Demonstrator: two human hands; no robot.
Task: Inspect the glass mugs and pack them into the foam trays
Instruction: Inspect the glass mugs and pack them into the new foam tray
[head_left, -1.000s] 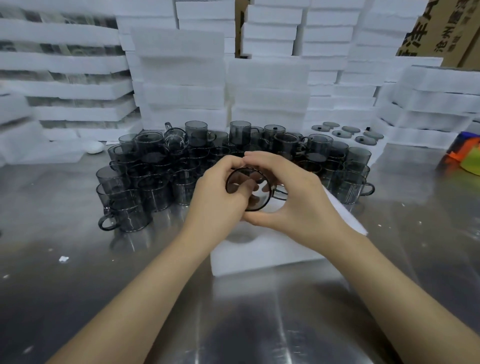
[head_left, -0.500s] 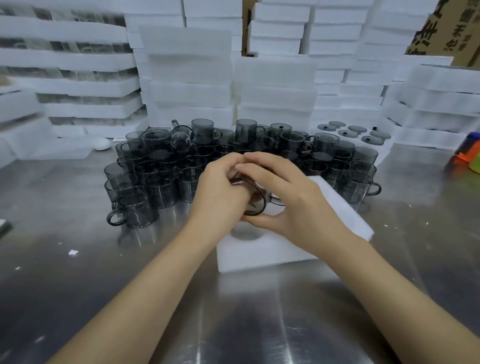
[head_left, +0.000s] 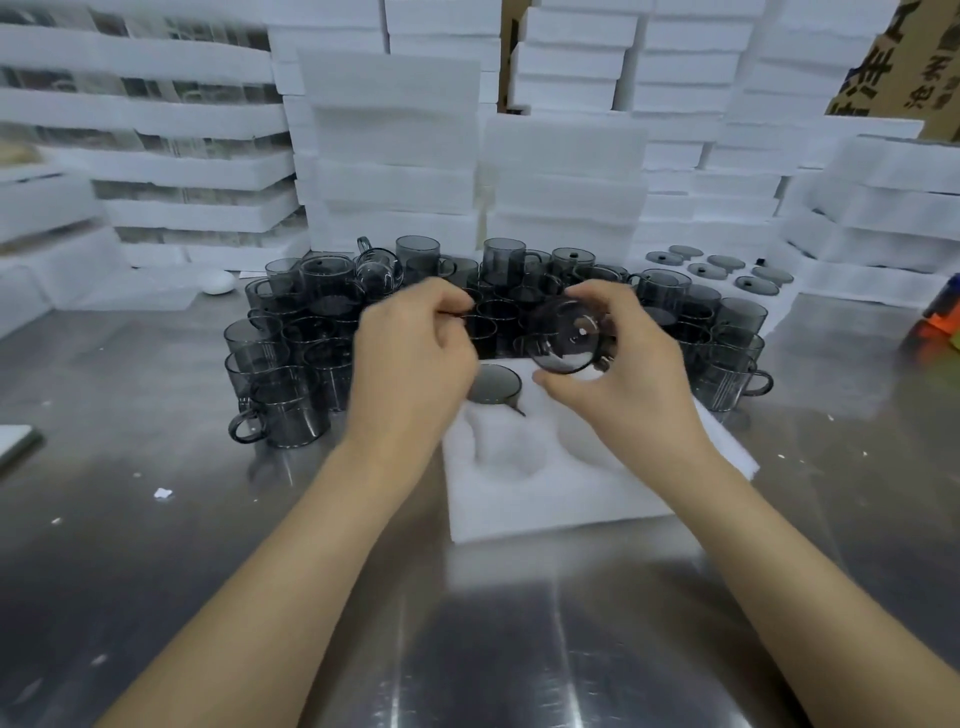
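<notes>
Right hand (head_left: 623, 379) grips a smoky glass mug (head_left: 569, 338) tipped on its side, fingers curled over the top, thumb under the rim, open mouth toward camera, held just above the foam tray (head_left: 545, 499). Left hand (head_left: 415, 364) has fingers curled, thumb & forefinger pressed together at sth thin and dark; can't tell what, too blurred. Tray lies flat on a shiny steel table (head_left: 260, 597), w/ round pockets: 1 mug in tray (head_left: 493, 384) sits in the far-left pocket, rim up, just beside the left hand; 2 near pockets show bare foam. Behind the tray, a crowded cluster of loose mugs (head_left: 291, 374), touching each other, roughly 30+, exact count not possible. One front mug (head_left: 283, 410) at the cluster's near-left corner has its handle toward camera. Far right, 7 dark round lids (head_left: 722, 267) visible on foam. Back of room is walled by stacks of white foam trays (head_left: 395, 156), some at left holding glassware; cardboard box (head_left: 904, 62) top right. Small white foam crumbs (head_left: 162, 493) on table left. Near half of table is open in front of tray; orange/yellow item (head_left: 940, 322) at right edge, blurred.
</notes>
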